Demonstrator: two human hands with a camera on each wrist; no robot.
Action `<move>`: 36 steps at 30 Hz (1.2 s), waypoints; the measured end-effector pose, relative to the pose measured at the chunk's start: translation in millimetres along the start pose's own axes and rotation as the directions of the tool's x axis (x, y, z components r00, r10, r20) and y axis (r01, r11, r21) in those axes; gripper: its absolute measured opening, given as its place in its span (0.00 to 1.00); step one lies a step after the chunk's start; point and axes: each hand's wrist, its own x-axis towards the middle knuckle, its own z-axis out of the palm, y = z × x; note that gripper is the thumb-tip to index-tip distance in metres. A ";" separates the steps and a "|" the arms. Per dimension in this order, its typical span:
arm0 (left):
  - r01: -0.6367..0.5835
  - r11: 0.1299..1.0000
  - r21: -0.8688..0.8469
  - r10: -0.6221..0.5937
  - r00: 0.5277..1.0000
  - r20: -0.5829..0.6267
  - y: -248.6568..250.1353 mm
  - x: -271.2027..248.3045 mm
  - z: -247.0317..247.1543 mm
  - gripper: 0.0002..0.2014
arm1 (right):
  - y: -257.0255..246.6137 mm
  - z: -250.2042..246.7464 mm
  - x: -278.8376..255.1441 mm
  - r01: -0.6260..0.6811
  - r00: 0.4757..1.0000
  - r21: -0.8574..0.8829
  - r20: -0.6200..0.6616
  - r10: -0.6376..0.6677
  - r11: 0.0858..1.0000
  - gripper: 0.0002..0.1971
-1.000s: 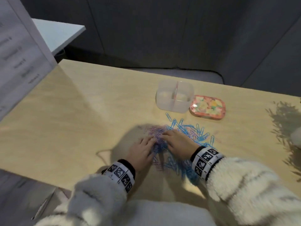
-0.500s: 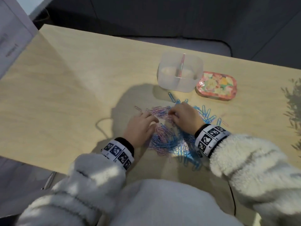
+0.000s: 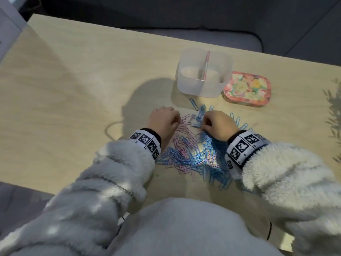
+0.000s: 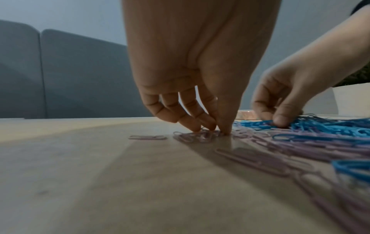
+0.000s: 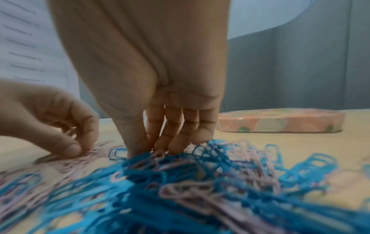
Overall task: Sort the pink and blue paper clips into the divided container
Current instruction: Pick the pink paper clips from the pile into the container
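Where the table (image 3: 77, 93) lay nearest the person, a mixed heap of pink paper clips (image 3: 184, 139) and blue paper clips (image 3: 217, 170) was spread between both wrists. At its far edge, the left hand (image 3: 163, 120) had curled fingertips (image 4: 200, 125) bunched together, pressing down on pink clips. The right hand (image 3: 218, 124) pinched into blue clips, thumb against fingers; whether any clip was actually gripped could not be confirmed, owing to blur. Beyond stood the divided container (image 3: 186, 78), both compartments apparently empty, with a floral tin (image 3: 247, 89) just beside it.
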 end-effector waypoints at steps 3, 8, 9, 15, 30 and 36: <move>0.040 0.990 -0.138 -0.047 0.998 -0.046 -13.2 -5.3 -2.0 0.06 | 8.9 -8.9 -6.3 -0.058 0.995 0.005 -0.082 0.059 0.998 0.05; 0.117 0.973 -0.197 -0.126 0.992 -0.031 -49.4 -17.7 -13.1 0.19 | -13.9 -5.2 6.9 0.148 0.984 0.089 -0.114 -0.137 0.985 0.14; 0.147 0.974 -0.170 -0.149 0.989 0.000 -55.8 -19.0 -14.1 0.22 | -20.7 -3.5 11.3 0.165 0.985 0.053 -0.061 -0.162 0.985 0.18; 0.156 0.949 -0.273 -0.172 0.984 -0.038 -39.6 -14.8 -2.1 0.07 | -50.9 9.3 26.5 0.239 0.970 -0.105 -0.015 -0.242 0.965 0.11; -0.061 0.995 -0.085 0.067 0.995 0.076 -30.2 4.3 -8.0 0.21 | -53.0 15.3 25.0 0.261 0.957 -0.235 -0.064 -0.283 0.936 0.16; -0.064 0.996 -0.059 0.068 0.996 0.056 -25.7 4.8 -9.5 0.10 | -58.4 25.4 22.4 0.259 0.949 -0.312 -0.091 -0.300 0.914 0.13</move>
